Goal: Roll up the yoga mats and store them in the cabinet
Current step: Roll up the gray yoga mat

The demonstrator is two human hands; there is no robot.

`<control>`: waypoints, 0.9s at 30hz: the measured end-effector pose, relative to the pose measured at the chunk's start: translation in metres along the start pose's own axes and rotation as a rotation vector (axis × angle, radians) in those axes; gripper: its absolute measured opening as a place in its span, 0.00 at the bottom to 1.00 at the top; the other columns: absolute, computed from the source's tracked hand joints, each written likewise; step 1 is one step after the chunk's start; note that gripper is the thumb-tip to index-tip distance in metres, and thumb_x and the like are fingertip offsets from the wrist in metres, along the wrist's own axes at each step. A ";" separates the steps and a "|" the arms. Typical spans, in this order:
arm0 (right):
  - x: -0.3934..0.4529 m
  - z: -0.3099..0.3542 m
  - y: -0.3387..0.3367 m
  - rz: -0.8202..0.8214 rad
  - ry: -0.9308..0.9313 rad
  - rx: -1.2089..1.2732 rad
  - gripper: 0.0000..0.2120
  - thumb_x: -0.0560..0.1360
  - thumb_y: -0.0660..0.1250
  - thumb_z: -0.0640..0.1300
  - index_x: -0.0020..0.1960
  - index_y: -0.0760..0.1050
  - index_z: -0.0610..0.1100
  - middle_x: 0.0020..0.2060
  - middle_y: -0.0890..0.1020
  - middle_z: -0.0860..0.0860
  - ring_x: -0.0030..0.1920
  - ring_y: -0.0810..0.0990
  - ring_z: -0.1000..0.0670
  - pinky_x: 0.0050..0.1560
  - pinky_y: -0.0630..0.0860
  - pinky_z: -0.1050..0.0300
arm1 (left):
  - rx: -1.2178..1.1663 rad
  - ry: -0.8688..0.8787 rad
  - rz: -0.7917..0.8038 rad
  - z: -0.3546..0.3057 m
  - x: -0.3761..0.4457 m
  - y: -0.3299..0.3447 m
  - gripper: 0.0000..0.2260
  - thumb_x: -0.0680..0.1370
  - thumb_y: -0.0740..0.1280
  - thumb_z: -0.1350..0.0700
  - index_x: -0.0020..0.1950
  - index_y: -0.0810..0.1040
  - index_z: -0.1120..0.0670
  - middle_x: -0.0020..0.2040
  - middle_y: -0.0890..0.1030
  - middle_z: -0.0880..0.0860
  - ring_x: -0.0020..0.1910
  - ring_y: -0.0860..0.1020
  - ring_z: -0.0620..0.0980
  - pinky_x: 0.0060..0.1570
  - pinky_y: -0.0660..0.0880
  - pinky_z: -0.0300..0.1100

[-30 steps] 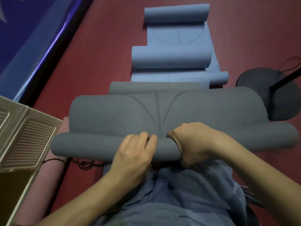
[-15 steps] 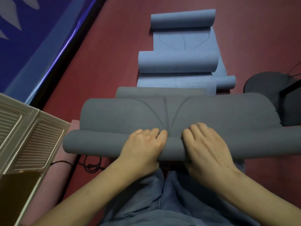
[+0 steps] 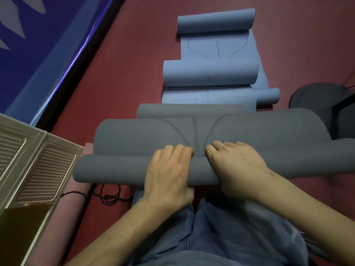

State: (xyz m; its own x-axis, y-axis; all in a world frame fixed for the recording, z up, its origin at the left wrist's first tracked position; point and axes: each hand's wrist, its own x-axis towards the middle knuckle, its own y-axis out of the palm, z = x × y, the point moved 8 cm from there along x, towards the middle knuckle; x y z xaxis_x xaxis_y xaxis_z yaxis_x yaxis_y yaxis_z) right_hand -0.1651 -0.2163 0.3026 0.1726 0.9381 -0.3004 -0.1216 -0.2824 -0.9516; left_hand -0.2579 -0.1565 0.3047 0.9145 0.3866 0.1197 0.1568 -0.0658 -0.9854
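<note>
Here both hands, left (image 3: 169,175) and right (image 3: 238,169), press side by side on the grey mat (image 3: 134,137), fingers (image 3: 180,150) seemingly curled over its roll on the floor (image 3: 134,73); blue mats (image 3: 211,73) beyond; cabinet (image 3: 28,160) left; no readable writing, only line markings.

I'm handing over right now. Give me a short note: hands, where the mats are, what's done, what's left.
Left hand and right hand: both lie over the rolled part of the grey yoga mat, fingers curled over its far side. 
Done: the grey mat's near end is rolled. 
Left: finish that roll. The blue yoga mats beyond it are only partly rolled, on the red floor. The white cabinet stands at left; no mat can be seen inside it.
</note>
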 end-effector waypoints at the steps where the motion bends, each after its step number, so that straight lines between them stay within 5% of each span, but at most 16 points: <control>1: 0.004 -0.005 0.000 0.049 -0.007 0.030 0.19 0.68 0.71 0.48 0.54 0.65 0.50 0.54 0.75 0.51 0.55 0.79 0.45 0.46 0.67 0.53 | 0.007 -0.012 -0.005 0.001 0.003 0.000 0.22 0.57 0.72 0.52 0.49 0.74 0.54 0.42 0.74 0.51 0.41 0.71 0.56 0.42 0.64 0.48; 6: 0.014 -0.020 0.003 0.322 -0.007 0.148 0.27 0.60 0.78 0.54 0.55 0.72 0.53 0.50 0.81 0.52 0.51 0.81 0.46 0.50 0.79 0.50 | 0.011 0.007 -0.005 0.001 0.004 0.002 0.22 0.58 0.76 0.49 0.49 0.78 0.54 0.40 0.78 0.52 0.39 0.77 0.57 0.42 0.67 0.48; 11: 0.017 -0.020 0.001 0.314 -0.005 0.146 0.28 0.61 0.79 0.54 0.57 0.72 0.52 0.51 0.80 0.52 0.52 0.81 0.46 0.51 0.79 0.50 | 0.091 0.037 0.057 0.006 0.004 0.009 0.34 0.56 0.81 0.52 0.60 0.80 0.57 0.45 0.81 0.53 0.42 0.79 0.57 0.44 0.74 0.49; 14: 0.012 -0.022 0.000 0.182 0.022 0.132 0.26 0.64 0.76 0.53 0.56 0.68 0.51 0.53 0.77 0.53 0.53 0.80 0.46 0.48 0.74 0.53 | 0.103 0.046 0.036 0.002 0.011 0.007 0.27 0.53 0.76 0.58 0.52 0.81 0.56 0.39 0.79 0.52 0.37 0.78 0.57 0.39 0.73 0.49; 18: -0.001 -0.015 -0.006 -0.135 0.019 0.083 0.24 0.64 0.74 0.51 0.50 0.60 0.51 0.49 0.78 0.52 0.52 0.79 0.44 0.43 0.62 0.54 | 0.141 0.058 0.175 0.002 0.022 0.010 0.21 0.51 0.76 0.54 0.41 0.74 0.50 0.34 0.78 0.50 0.33 0.78 0.55 0.36 0.69 0.45; 22: -0.006 -0.017 -0.003 -0.282 0.080 0.013 0.27 0.47 0.78 0.46 0.41 0.69 0.48 0.34 0.76 0.50 0.39 0.74 0.43 0.33 0.66 0.53 | 0.148 0.091 0.339 0.005 0.041 0.007 0.18 0.66 0.73 0.46 0.47 0.67 0.47 0.48 0.82 0.50 0.48 0.82 0.55 0.39 0.65 0.45; 27: -0.014 -0.011 -0.002 -0.425 0.129 -0.026 0.23 0.53 0.78 0.42 0.46 0.75 0.43 0.37 0.76 0.46 0.38 0.74 0.41 0.37 0.71 0.48 | 0.065 0.097 0.444 0.012 0.052 0.008 0.20 0.64 0.74 0.42 0.48 0.70 0.46 0.46 0.81 0.49 0.46 0.80 0.55 0.39 0.69 0.45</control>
State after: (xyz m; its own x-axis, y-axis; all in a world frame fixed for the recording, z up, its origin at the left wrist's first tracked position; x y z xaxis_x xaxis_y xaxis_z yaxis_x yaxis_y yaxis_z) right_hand -0.1561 -0.2307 0.3079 0.3230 0.9396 0.1132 0.0106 0.1160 -0.9932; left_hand -0.2132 -0.1255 0.3014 0.9189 0.2462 -0.3082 -0.2792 -0.1462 -0.9490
